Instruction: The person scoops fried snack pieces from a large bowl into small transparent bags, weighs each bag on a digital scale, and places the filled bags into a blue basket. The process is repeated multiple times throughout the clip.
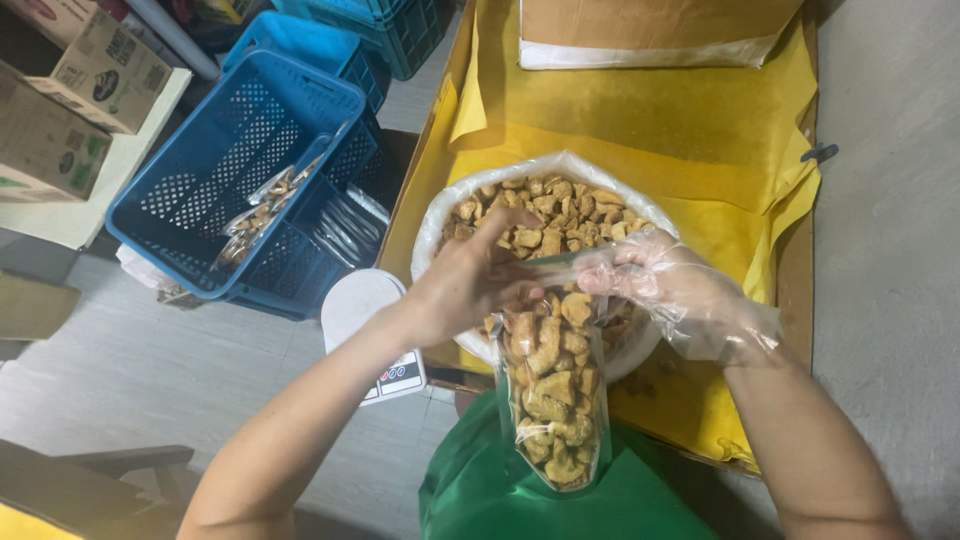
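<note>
A clear plastic bag [555, 395] packed with golden fried snack pieces hangs upright in front of my green apron. My left hand [470, 280], bare, grips the bag's top edge on the left. My right hand [665, 285], in a thin clear plastic glove, holds the bag's mouth on the right. Just behind the hands stands a big bowl lined with white plastic [440, 215], heaped with the same fried pieces [550, 215].
Yellow paper [640, 125] covers the table under the bowl, with a cardboard box [650, 30] at the back. A small white scale [365, 320] stands left of the bowl. A blue crate [200, 150] on the left holds filled bags [265, 205]. Cartons sit far left.
</note>
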